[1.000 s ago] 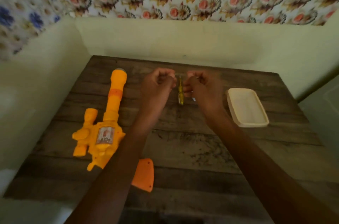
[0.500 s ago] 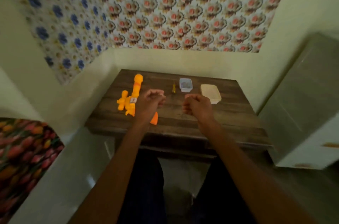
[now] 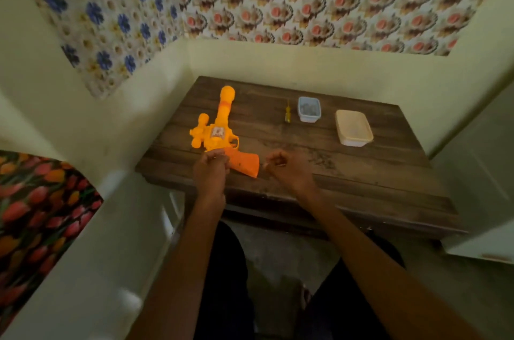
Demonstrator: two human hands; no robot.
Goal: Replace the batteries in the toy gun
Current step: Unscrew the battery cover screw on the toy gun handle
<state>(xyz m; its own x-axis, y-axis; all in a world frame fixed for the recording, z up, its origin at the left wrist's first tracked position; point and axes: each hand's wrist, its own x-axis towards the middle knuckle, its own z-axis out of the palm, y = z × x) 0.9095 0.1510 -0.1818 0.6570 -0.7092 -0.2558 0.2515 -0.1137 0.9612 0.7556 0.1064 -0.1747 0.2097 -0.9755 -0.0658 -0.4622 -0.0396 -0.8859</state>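
The yellow toy gun (image 3: pixel 219 128) lies on the dark wooden table (image 3: pixel 361 172), barrel pointing away from me and orange grip (image 3: pixel 244 165) toward me. My left hand (image 3: pixel 210 172) is at the left end of that grip, its curled fingers closed on it. My right hand (image 3: pixel 285 171) hovers just right of the grip with its fingers curled and nothing seen in it. A small yellow screwdriver (image 3: pixel 288 114) lies further back. Beside it stands a clear plastic box (image 3: pixel 309 112) with small grey items inside, too blurred to identify.
A cream lid (image 3: pixel 353 128) lies at the back right of the table. Pale walls enclose the table at the left and back. A light cabinet (image 3: pixel 478 172) stands at its right. My legs are under the near edge.
The camera pulled far back from the table. Both fists came down from over the screwdriver toward the near edge. My left hand has reached the gun's grip.
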